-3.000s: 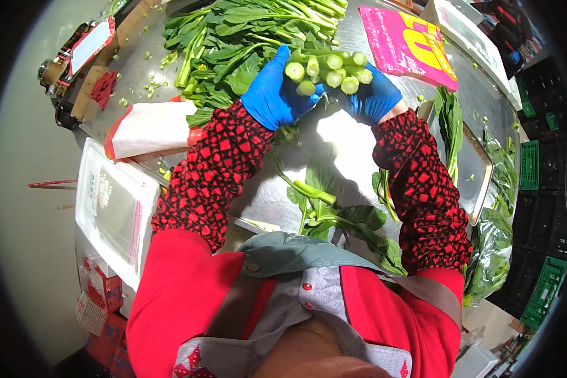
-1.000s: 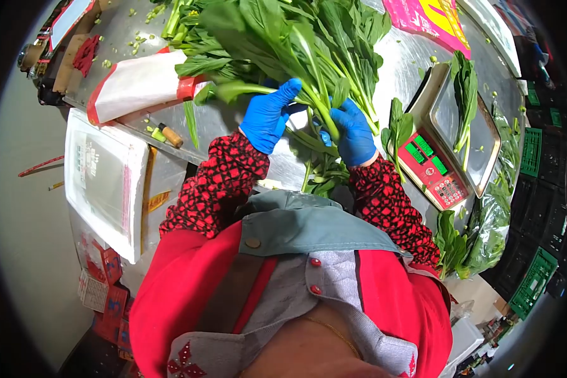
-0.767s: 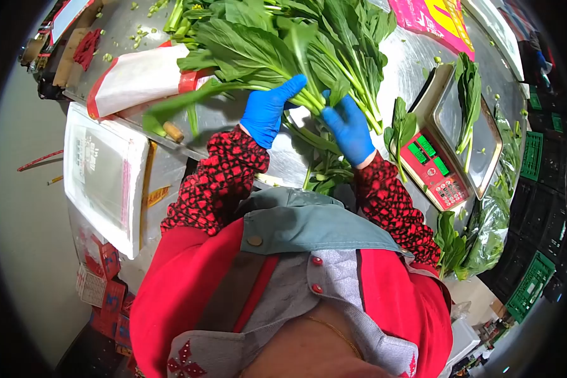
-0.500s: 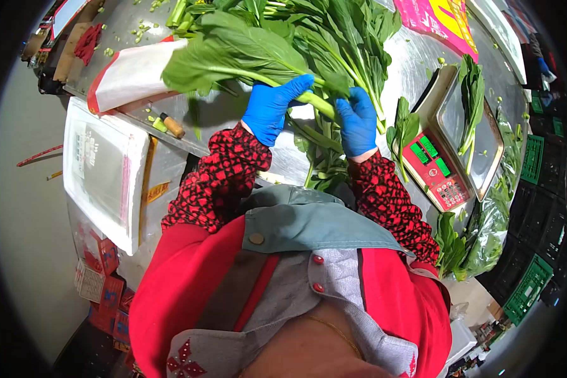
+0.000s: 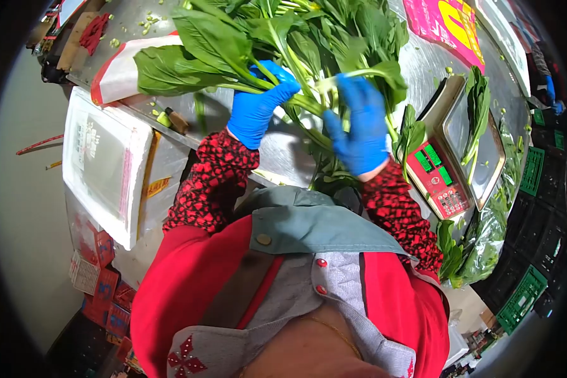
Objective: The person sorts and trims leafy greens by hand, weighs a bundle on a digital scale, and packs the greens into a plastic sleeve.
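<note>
My left hand, in a blue glove, is closed around leafy green stalks, whose broad leaves spread to the left. Their thick pale stems slant down to the right, toward my other palm. Gloved in blue too, my right hand is smeared by motion, its thumb apart from the fingers. A single leaf with a pale, blurred stem crosses right at its fingertips; I cannot tell whether they grip it. Beyond both hands, a large heap of the same leafy greens covers the metal table.
At right stands a red-panelled digital scale with a leafy stalk on its pan. Bagged greens lie beside it. A pink bag sits at the back. To the left are a knife handle and a white foam box.
My right hand has come away from the stem, turning and blurring, with a small leaf now at its fingertips. My left hand has moved slightly left, and the leaves it holds have fanned out.
</note>
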Demonstrator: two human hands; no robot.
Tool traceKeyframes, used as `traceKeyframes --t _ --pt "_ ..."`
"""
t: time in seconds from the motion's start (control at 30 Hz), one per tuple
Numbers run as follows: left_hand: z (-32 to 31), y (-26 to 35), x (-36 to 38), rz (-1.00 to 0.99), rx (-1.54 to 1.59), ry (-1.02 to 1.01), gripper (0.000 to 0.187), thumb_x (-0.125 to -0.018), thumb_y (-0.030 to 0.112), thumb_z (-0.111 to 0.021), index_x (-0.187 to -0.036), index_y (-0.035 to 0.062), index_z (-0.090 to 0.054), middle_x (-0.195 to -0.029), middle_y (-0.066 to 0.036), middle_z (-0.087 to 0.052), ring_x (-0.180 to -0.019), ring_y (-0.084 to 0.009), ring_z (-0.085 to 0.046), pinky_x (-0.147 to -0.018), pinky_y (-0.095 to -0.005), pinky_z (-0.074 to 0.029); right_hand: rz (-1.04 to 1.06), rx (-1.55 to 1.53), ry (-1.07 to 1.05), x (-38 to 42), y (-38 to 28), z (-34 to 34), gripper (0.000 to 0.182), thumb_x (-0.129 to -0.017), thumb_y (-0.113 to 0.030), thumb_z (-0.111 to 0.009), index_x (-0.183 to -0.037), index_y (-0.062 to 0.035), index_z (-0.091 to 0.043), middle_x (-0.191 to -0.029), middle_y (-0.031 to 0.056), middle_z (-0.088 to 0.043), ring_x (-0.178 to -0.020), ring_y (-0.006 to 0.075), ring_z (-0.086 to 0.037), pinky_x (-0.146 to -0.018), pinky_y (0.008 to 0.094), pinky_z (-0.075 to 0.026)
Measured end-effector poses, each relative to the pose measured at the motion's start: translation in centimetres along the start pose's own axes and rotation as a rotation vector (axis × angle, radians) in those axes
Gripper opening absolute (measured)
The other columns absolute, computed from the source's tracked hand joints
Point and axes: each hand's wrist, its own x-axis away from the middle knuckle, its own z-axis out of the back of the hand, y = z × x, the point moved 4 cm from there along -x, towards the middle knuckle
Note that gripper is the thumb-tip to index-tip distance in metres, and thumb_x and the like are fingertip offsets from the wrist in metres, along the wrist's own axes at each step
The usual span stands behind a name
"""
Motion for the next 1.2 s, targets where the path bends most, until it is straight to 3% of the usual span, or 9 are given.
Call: traceKeyframes --t 0.07,0.17,0.33,0.47,0.57,0.7,0.87,1.0,1.2 --pt "-1.3 0.1 0.3 -0.004 -0.046 0.014 0.014 -0.076 0.008 -0.068 -0.081 0.0061 -0.055 -0.076 -0.004 -0.058 -0.071 -0.0137 -0.057 -0.066 -0.0251 -0.047 0.093 0.068 -0.152 0.0 -1.6 -1.5 0.048 -0.075 -0.013 -0.061 -0.118 -0.0014 -0.042 -0.099 0.0164 -0.054 -0.086 0.0307 -0.056 -0.079 0.0397 -0.044" --pt "-2.0 -0.3 0.8 0.12 0.072 0.232 0.01 -0.079 0.007 -0.063 -0.083 0.0047 -0.055 -0.076 -0.004 -0.058 -0.073 -0.0167 -0.059 -0.068 -0.0279 -0.048 -0.113 0.13 -0.367 1.4 -0.1 -5.7 0.043 -0.073 -0.013 -0.059 -0.113 -0.0025 -0.047 -0.093 0.0167 -0.054 -0.08 0.0318 -0.056 -0.068 0.0388 -0.045" --pt "-1.1 -1.0 1.1 0.354 0.124 0.345 0.008 -0.081 0.011 -0.061 -0.083 0.0047 -0.056 -0.075 -0.005 -0.058 -0.068 -0.0168 -0.059 -0.066 -0.0296 -0.049 -0.068 0.166 -0.369 0.8 -0.4 -6.1 0.036 -0.072 -0.011 -0.057 -0.107 -0.0039 -0.05 -0.084 0.0165 -0.055 -0.071 0.0318 -0.057 -0.058 0.0375 -0.045" --pt "-0.2 -3.0 0.4 0.501 0.531 0.27 0.01 -0.084 0.014 -0.058 -0.084 0.0045 -0.056 -0.075 -0.006 -0.058 -0.067 -0.0168 -0.058 -0.062 -0.0292 -0.051 0.049 -0.109 -0.176 0.4 0.0 -4.9 0.028 -0.078 -0.013 -0.053 -0.104 -0.0034 -0.051 -0.079 0.012 -0.056 -0.062 0.0241 -0.056 -0.051 0.0317 -0.044" --pt "-0.4 -3.5 -0.5 0.672 1.204 0.19 0.011 -0.085 0.015 -0.056 -0.086 0.0043 -0.054 -0.075 -0.005 -0.057 -0.069 -0.0159 -0.057 -0.059 -0.0289 -0.052 -0.376 -0.808 -0.058 0.6 1.4 -4.8 0.025 -0.085 -0.017 -0.049 -0.105 -0.0021 -0.051 -0.076 0.0054 -0.055 -0.063 0.0145 -0.054 -0.053 0.027 -0.044" --pt "-1.7 -0.4 -0.8 0.639 1.591 0.012 0.011 -0.085 0.016 -0.054 -0.087 0.0049 -0.054 -0.072 -0.004 -0.054 -0.068 -0.0141 -0.055 -0.058 -0.027 -0.052 -0.551 -1.111 -0.042 0.8 0.7 -4.8 0.027 -0.088 -0.021 -0.046 -0.105 -0.0012 -0.051 -0.079 0.0017 -0.054 -0.067 0.0084 -0.051 -0.056 0.024 -0.042" --pt "-1.5 -0.2 -0.7 0.633 1.594 -0.067 0.012 -0.086 0.016 -0.053 -0.09 0.0055 -0.053 -0.076 -0.003 -0.051 -0.069 -0.0136 -0.053 -0.059 -0.0267 -0.05 -0.687 -1.219 0.008 1.5 1.4 -3.0 0.029 -0.086 -0.023 -0.048 -0.106 -0.0014 -0.049 -0.079 0.0044 -0.054 -0.062 0.0121 -0.05 -0.056 0.0249 -0.042" --pt "0.6 0.6 -0.7 0.494 1.164 -0.077 0.017 -0.086 0.015 -0.052 -0.1 0.0056 -0.051 -0.084 -0.003 -0.051 -0.07 -0.0146 -0.05 -0.061 -0.0264 -0.045 -0.813 -1.379 -0.122 4.5 3.1 1.1 0.039 -0.083 -0.027 -0.051 -0.112 -0.0004 -0.047 -0.079 0.0077 -0.053 -0.064 0.016 -0.051 -0.054 0.0273 -0.043" --pt "5.3 0.8 -0.8 0.221 0.717 -0.038 0.033 -0.086 0.013 -0.051 -0.118 0.0067 -0.044 -0.08 -0.001 -0.047 -0.068 -0.0143 -0.043 -0.065 -0.0305 -0.04 -0.94 -1.058 -0.314 14.1 10.4 18.1 0.043 -0.08 -0.032 -0.051 -0.105 0.003 -0.05 -0.078 0.0112 -0.056 -0.056 0.0189 -0.053 -0.051 0.0282 -0.043"
